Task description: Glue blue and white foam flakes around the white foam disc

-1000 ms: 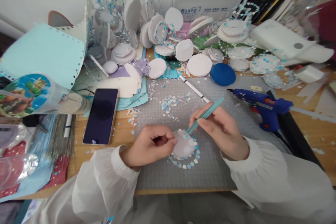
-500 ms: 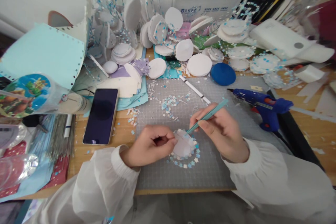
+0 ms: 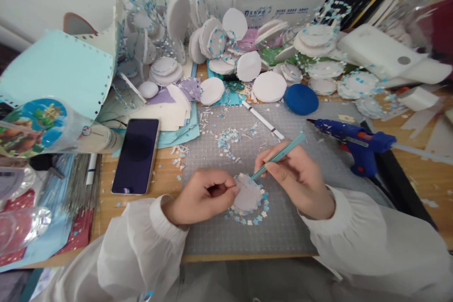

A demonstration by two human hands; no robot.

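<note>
My right hand (image 3: 297, 174) grips teal tweezers (image 3: 281, 155) like a pen. Their tips point down at the upper part of a round, whitish disc (image 3: 246, 196) on the cutting mat. Small blue and white star- or flower-shaped pieces (image 3: 260, 218) ring the disc's right and lower edges. Thumb and forefinger of my left hand (image 3: 208, 196) are pinched together at the disc's left edge; whatever lies between them is too small to make out. Beyond the hands, more tiny blue and white pieces (image 3: 226, 140) are scattered on the mat.
A grey gridded cutting mat (image 3: 212, 240) covers the table's middle. To the right lies a blue glue gun (image 3: 357, 139). A phone (image 3: 136, 155) and a plastic cup (image 3: 38, 125) are on the left. White discs (image 3: 269, 87), a blue lid-like disc (image 3: 301, 99) and a white pen (image 3: 264, 120) lie farther back.
The tweezers and my right hand have shifted very slightly left. My left hand stays pinched at the same place by the disc.
</note>
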